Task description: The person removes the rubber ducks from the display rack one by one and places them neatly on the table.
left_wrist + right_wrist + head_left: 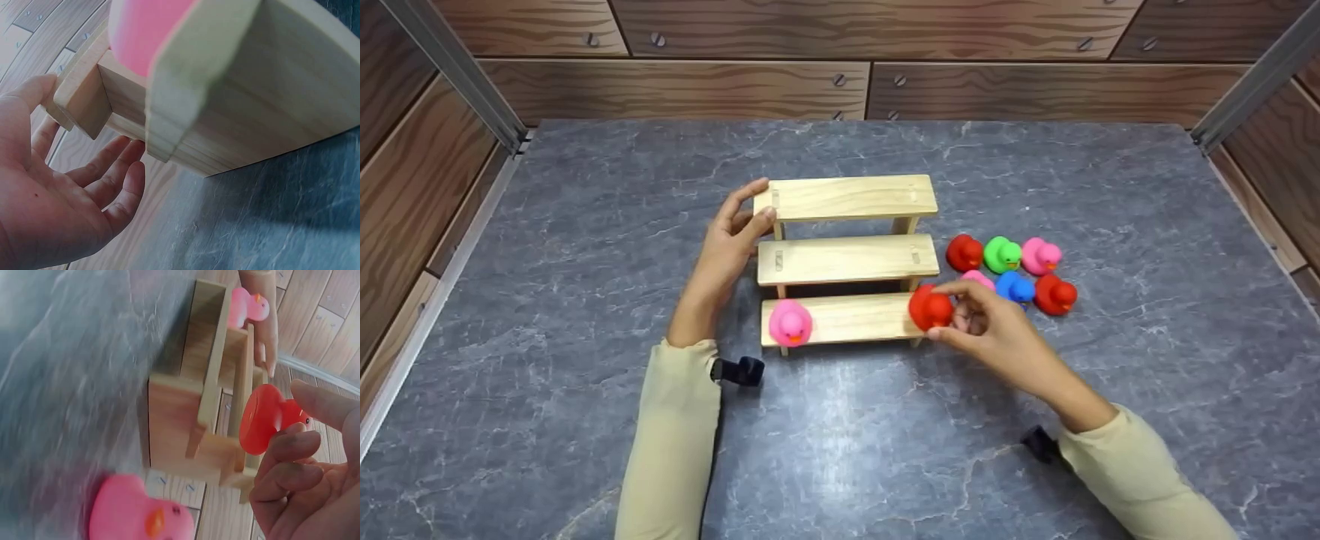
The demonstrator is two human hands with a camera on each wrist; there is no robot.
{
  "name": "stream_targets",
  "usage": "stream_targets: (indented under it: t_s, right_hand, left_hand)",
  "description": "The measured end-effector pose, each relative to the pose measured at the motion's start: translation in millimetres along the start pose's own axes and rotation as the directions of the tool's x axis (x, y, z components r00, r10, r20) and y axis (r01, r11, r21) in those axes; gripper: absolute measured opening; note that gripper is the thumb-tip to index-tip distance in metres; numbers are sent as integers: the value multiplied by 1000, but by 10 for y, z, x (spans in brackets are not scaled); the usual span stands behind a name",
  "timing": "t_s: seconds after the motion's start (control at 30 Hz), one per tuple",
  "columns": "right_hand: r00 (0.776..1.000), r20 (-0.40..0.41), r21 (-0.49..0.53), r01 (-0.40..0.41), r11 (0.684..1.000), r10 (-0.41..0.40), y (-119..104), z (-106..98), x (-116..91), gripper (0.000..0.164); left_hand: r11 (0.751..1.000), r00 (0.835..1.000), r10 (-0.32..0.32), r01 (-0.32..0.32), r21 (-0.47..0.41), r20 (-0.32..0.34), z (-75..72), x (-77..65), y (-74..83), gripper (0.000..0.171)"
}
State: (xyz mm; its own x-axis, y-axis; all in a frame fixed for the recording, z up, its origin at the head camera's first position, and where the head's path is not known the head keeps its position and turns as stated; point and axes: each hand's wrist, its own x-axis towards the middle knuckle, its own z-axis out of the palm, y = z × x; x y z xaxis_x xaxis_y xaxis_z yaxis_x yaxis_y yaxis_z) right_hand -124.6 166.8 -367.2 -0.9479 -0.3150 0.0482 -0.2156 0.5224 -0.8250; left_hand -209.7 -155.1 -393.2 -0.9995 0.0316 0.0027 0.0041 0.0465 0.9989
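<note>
A three-tier wooden stand (847, 259) stands on the grey table. My left hand (733, 236) grips the left end of its top board, thumb on the upper face; in the left wrist view the other fingers (115, 169) are loosely bent beside the stand. My right hand (997, 334) pinches a red rubber duck (930, 307) between thumb and fingers at the right end of the lowest board. In the right wrist view this red duck (263, 419) is tilted and seems held just off the wood. A pink rubber duck (790, 322) sits on the lowest board's left end.
Right of the stand, several rubber ducks stand in two rows: red (964, 253), green (1003, 255) and pink (1041, 256) behind; pink (978, 279), blue (1015, 288) and red (1055, 294) in front. My right hand partly covers the front pink one. Wood-patterned panels (682, 90) enclose the table.
</note>
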Motion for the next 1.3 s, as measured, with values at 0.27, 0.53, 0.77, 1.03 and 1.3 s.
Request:
stream_targets:
  t_s: [0.27, 0.53, 0.77, 1.03, 1.3]
  right_hand:
    - [999, -25, -23, -45, 999, 44, 81, -175, -99, 43]
    - [997, -45, -58, -59, 997, 57, 262, -320, -201, 42]
    - [995, -95, -96, -22, 995, 13, 385, -473, -306, 38]
    - [996, -87, -125, -32, 992, 22, 514, -627, -395, 36]
    - [997, -67, -143, -38, 989, 28, 667, -677, -434, 36]
  left_hand:
    - [1000, 1000, -1, 1, 7, 8, 0, -14, 28, 50]
    - [1000, 1000, -8, 8, 23, 0, 8, 4, -2, 49]
    - [1000, 1000, -13, 13, 17, -11, 7, 0, 3, 49]
    - [1000, 1000, -10, 11, 17, -12, 3, -7, -4, 49]
    - [1000, 1000, -5, 5, 20, -9, 4, -9, -7, 49]
